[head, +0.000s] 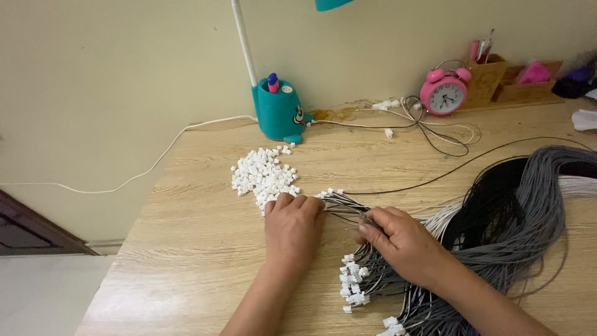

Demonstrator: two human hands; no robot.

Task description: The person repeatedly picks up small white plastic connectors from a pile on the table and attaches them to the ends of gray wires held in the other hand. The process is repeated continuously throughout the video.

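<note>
Head view: I'm pinching thin wires (pixel 344 205) with my right hand (pixel 401 239), my left hand (pixel 292 225) curling over their tips; at 11 o'clock, loose white connectors (pixel 264 174) could scatter if bumped.

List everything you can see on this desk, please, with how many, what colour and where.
Loose plastic connectors: a heap, white, desk centre.
Wire bundle: many, grey, black and white, right side.
Finished wire ends: a cluster, white-tipped, near edge.
Lamp base: one, teal, by the wall, holding pens.
Alarm clock: one, pink, back right.
Cardboard boxes: two, brown, back right.
Cord: one, white, trailing left.
Desk: one, light wood.
Left hand: resting beside the heap, touching wires.
Right hand: pinching wires.
</note>
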